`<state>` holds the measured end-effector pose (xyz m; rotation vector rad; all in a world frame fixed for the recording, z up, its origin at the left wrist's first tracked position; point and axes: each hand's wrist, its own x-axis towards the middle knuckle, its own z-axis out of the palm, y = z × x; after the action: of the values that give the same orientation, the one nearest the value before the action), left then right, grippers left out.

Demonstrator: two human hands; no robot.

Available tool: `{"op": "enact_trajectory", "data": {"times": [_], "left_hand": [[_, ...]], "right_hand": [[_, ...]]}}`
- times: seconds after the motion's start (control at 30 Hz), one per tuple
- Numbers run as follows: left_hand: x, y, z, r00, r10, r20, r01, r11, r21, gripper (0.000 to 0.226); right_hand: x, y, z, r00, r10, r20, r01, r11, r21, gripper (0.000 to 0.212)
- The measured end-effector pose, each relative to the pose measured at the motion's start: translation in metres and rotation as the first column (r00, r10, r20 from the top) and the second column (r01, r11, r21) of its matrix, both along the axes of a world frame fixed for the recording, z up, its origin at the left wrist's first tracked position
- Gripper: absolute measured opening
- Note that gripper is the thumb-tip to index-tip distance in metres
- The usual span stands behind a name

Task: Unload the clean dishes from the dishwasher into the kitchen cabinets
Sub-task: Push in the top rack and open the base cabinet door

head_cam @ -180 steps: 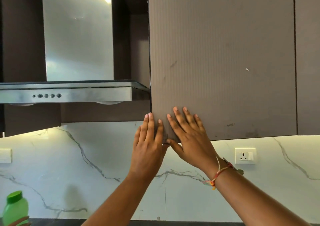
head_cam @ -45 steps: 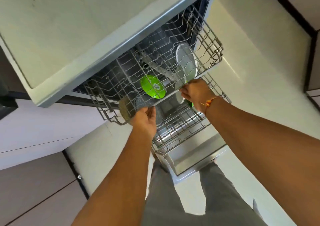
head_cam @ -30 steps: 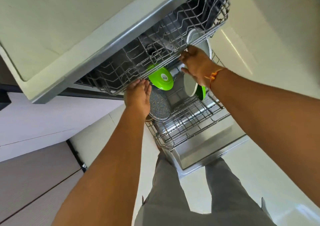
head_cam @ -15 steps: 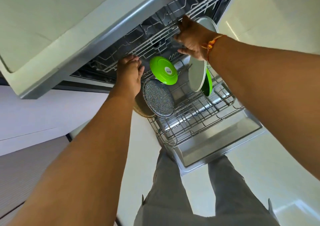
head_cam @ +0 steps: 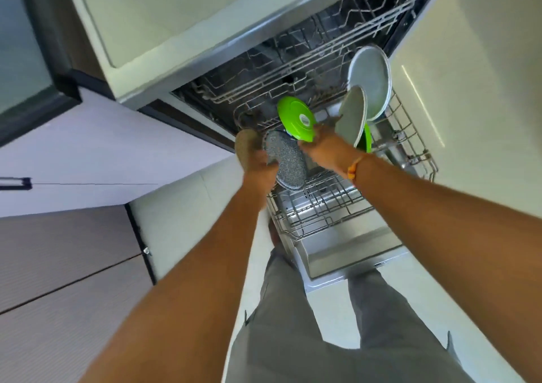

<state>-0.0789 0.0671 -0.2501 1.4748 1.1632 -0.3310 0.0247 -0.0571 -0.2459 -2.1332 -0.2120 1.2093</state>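
The dishwasher's lower rack [head_cam: 322, 224] is pulled out over the open door [head_cam: 346, 253]. Standing in it from left to right are a tan plate [head_cam: 245, 145], a speckled grey plate [head_cam: 289, 165], a bright green plate [head_cam: 294, 117], two pale grey plates [head_cam: 371, 80] and a second green plate [head_cam: 366, 138] half hidden behind them. My left hand [head_cam: 261, 167] is closed on the speckled plate's left edge, between it and the tan plate. My right hand [head_cam: 321, 148] touches that plate's upper right edge; its grip is blurred.
The wire upper rack [head_cam: 322, 39] sits pushed in under the pale countertop [head_cam: 164, 16]. Brown cabinet fronts [head_cam: 58, 265] stand to the left. My grey-trousered legs [head_cam: 293, 324] stand on the light floor beside the door.
The upper rack has been pushed in. Both hands have left it and dropped to the speckled grey plate in the lower rack.
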Motion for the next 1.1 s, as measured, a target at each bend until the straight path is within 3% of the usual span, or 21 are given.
{"op": "enact_trajectory", "data": {"times": [0.1,0.2,0.4,0.6,0.8,0.93,1.1], "left_hand": [[-0.066,-0.021,0.014,0.985,0.171,-0.030,-0.172,0.985,-0.013,0.021],[-0.129,-0.025,0.030,0.937,0.339,-0.088,-0.339,0.941,0.015,0.038],[-0.204,0.032,0.069,0.822,0.566,0.057,-0.569,0.813,0.125,0.034],[-0.231,0.181,0.084,0.739,0.637,0.220,-0.674,0.707,0.214,0.043],[-0.246,0.313,0.095,0.714,0.623,0.318,-0.699,0.651,0.296,0.052],[-0.247,0.359,0.099,0.723,0.612,0.319,-0.690,0.660,0.298,0.062],[-0.250,0.388,0.096,0.744,0.573,0.344,-0.659,0.712,0.243,0.049]], "right_hand": [[-0.056,0.000,0.010,0.986,0.157,-0.048,-0.155,0.986,0.055,0.055],[-0.099,0.011,0.034,0.957,0.290,0.002,-0.290,0.954,0.075,0.056],[-0.162,0.068,0.076,0.864,0.477,0.164,-0.490,0.870,0.053,0.078],[-0.212,0.170,0.097,0.831,0.482,0.279,-0.532,0.835,0.141,0.077],[-0.252,0.285,0.106,0.836,0.437,0.332,-0.510,0.841,0.177,0.072],[-0.274,0.329,0.114,0.824,0.442,0.355,-0.529,0.826,0.197,0.069],[-0.289,0.354,0.119,0.814,0.465,0.348,-0.549,0.812,0.200,0.068]]}}
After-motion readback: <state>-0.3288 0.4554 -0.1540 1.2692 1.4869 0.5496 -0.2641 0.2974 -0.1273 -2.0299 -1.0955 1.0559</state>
